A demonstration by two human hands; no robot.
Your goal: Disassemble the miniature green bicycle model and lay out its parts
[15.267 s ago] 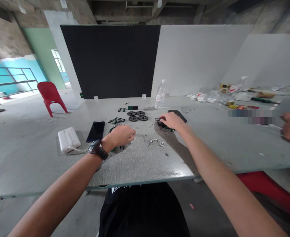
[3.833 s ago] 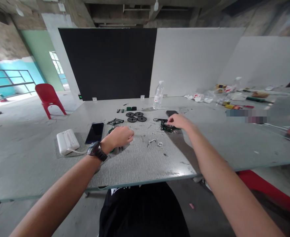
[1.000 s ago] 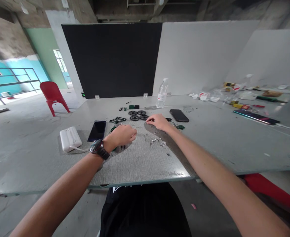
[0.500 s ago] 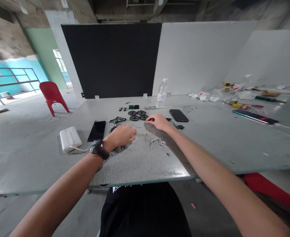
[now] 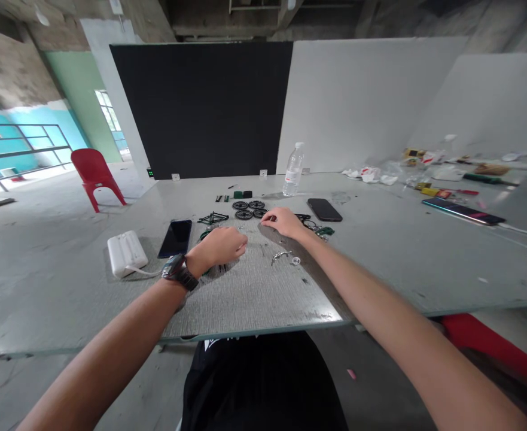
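The left hand curls in front of the four black wheels; the right hand, just beside them, bends fingers towards thumb. From here I can't tell if either grips anything. A dark frame lies left of the wheels.

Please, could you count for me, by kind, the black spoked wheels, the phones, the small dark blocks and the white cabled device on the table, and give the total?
Black spoked wheels: 4
Phones: 3
Small dark blocks: 2
White cabled device: 1
Total: 10
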